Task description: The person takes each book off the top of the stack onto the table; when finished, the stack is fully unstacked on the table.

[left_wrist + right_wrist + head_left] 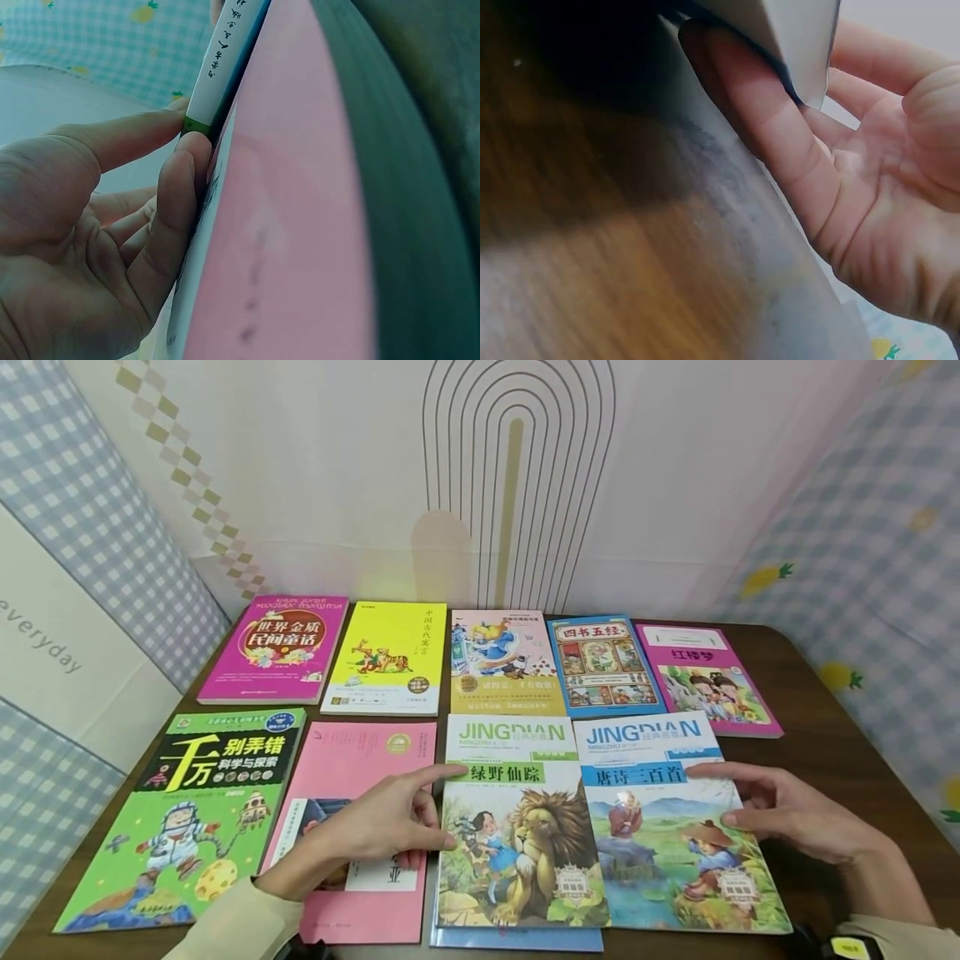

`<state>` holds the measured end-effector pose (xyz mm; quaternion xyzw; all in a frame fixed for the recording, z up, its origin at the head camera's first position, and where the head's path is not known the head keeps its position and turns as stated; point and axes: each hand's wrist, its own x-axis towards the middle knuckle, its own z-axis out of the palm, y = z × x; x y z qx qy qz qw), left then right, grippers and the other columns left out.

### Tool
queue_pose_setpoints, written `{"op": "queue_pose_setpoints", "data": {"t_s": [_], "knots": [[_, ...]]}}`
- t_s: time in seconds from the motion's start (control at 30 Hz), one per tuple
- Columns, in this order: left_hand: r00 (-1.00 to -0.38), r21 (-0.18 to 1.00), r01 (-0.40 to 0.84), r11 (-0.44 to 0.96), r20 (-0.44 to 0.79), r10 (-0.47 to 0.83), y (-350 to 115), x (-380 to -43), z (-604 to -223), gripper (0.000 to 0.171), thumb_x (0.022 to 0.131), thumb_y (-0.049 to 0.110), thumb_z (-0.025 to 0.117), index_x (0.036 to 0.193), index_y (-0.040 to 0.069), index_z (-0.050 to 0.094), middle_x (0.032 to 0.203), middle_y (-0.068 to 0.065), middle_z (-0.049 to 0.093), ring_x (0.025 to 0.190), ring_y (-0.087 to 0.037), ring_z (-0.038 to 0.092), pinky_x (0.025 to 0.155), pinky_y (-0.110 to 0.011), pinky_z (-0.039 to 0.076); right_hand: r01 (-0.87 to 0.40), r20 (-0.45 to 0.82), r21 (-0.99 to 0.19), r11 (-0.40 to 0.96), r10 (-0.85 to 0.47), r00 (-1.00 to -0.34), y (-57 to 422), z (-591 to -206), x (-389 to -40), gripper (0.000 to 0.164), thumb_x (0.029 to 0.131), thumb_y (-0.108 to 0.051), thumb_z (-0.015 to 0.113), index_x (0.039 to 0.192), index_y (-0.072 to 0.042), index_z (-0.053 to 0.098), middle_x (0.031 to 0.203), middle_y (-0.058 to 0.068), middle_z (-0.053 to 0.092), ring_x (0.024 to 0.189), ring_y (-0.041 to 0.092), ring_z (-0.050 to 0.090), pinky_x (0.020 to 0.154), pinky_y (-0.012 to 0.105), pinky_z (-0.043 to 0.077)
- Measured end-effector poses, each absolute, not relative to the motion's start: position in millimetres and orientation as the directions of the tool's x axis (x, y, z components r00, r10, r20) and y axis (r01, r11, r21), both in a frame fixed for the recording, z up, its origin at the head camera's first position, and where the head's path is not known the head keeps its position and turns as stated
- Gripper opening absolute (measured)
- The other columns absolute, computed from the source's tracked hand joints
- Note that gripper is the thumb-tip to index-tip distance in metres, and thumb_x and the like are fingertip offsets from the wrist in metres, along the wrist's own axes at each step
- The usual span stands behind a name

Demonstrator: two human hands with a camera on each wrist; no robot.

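Note:
My left hand [382, 818] is at the left edge of a book with a lion and a girl on its cover [517, 852]. In the left wrist view its fingers pinch the white-and-green spine [202, 97]. Against that book's right side lies a book with a pond scene and a blue title band [660, 860]. My right hand [787, 810] grips its right edge, thumb and index finger over the cover. The right wrist view shows a finger [769, 112] beneath the book's corner [802, 45]. A blue book [517, 939] peeks out under the lion book.
Left of the lion book lie a pink book [360, 918] and a green astronaut book [180, 827]. Behind stands a row of several books, among them a magenta one [273, 647] and a yellow one [386, 652]. A curtain [337, 460] hangs behind the brown table [832, 777].

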<state>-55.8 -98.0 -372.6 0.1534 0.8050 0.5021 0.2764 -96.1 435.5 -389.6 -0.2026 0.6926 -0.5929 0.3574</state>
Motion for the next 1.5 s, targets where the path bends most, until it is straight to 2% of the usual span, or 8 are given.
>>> {"op": "queue_pose_setpoints", "data": {"t_s": [0.1,0.2,0.4,0.73,0.83,0.93,1.07,1.5], "knots": [[-0.801,0.892,-0.034,0.45,-0.294,0.522,-98,-56,-373,0.084,0.089,0.012,0.085,0.162,0.02,0.043,0.082,-0.007,0.072,0.051,-0.016,0.065,0.048,-0.037,0.06,0.156,-0.278,-0.959,0.236,-0.694,-0.664,433,-391,-97,0.057,0.108,0.006,0.046,0.16,-0.016,0.045,0.138,0.0,0.069,0.102,0.012,0.069,0.09,0.038,0.064],[-0.802,0.891,-0.038,0.453,-0.298,0.518,-98,-55,-373,0.084,0.089,0.013,0.085,0.161,0.021,0.044,0.082,-0.007,0.072,0.051,-0.016,0.065,0.048,-0.036,0.059,0.13,-0.303,-0.946,0.298,-0.664,-0.683,428,-392,-97,0.051,0.108,0.002,0.05,0.158,-0.011,0.047,0.136,-0.004,0.067,0.098,0.015,0.068,0.083,0.036,0.064],[-0.801,0.894,-0.039,0.446,-0.295,0.521,-101,-54,-373,0.083,0.09,0.015,0.085,0.162,0.02,0.042,0.082,-0.007,0.072,0.051,-0.017,0.066,0.048,-0.037,0.06,0.036,-0.293,-0.918,0.394,-0.617,-0.73,418,-392,-94,0.045,0.107,-0.004,0.057,0.151,-0.003,0.05,0.121,-0.003,0.062,0.066,0.035,0.041,0.054,0.038,0.047],[-0.795,0.897,-0.038,0.44,-0.294,0.531,-101,-54,-374,0.083,0.091,0.015,0.084,0.162,0.02,0.041,0.078,-0.008,0.07,0.05,-0.019,0.067,0.05,-0.042,0.062,-0.046,-0.289,-0.887,0.459,-0.631,-0.72,406,-382,-93,0.042,0.107,-0.007,0.058,0.149,-0.003,0.05,0.072,0.015,0.042,0.054,0.033,0.036,0.046,0.037,0.042],[-0.794,0.896,-0.037,0.442,-0.295,0.532,-101,-54,-374,0.083,0.092,0.016,0.083,0.163,0.02,0.041,0.077,-0.008,0.071,0.05,-0.019,0.067,0.05,-0.042,0.062,-0.05,-0.296,-0.882,0.468,-0.632,-0.716,401,-378,-90,0.044,0.108,-0.007,0.058,0.15,-0.001,0.046,0.07,0.017,0.039,0.053,0.032,0.035,0.047,0.037,0.043],[-0.79,0.897,-0.036,0.441,-0.296,0.537,-100,-55,-374,0.083,0.092,0.015,0.083,0.163,0.02,0.04,0.076,-0.008,0.071,0.05,-0.019,0.067,0.05,-0.042,0.062,-0.034,-0.326,-0.854,0.518,-0.586,-0.742,397,-376,-87,0.05,0.107,-0.012,0.062,0.152,-0.001,0.043,0.092,0.019,0.054,0.055,0.021,0.042,0.051,0.036,0.048],[-0.787,0.898,-0.033,0.439,-0.294,0.542,-100,-55,-374,0.083,0.092,0.015,0.083,0.163,0.019,0.04,0.076,-0.008,0.071,0.049,-0.019,0.066,0.05,-0.042,0.062,-0.024,-0.347,-0.823,0.568,-0.535,-0.77,392,-375,-85,0.056,0.105,-0.015,0.066,0.153,-0.001,0.04,0.125,0.025,0.051,0.059,0.011,0.047,0.053,0.035,0.047],[-0.786,0.897,-0.029,0.441,-0.293,0.545,-99,-55,-373,0.084,0.092,0.015,0.083,0.163,0.018,0.039,0.076,-0.008,0.071,0.049,-0.018,0.066,0.049,-0.041,0.061,-0.105,-0.312,-0.626,0.773,-0.372,-0.874,384,-365,-74,0.062,0.096,-0.027,0.079,0.149,-0.012,0.05,0.114,0.013,0.058,0.066,0.011,0.053,0.055,0.029,0.048]]}}
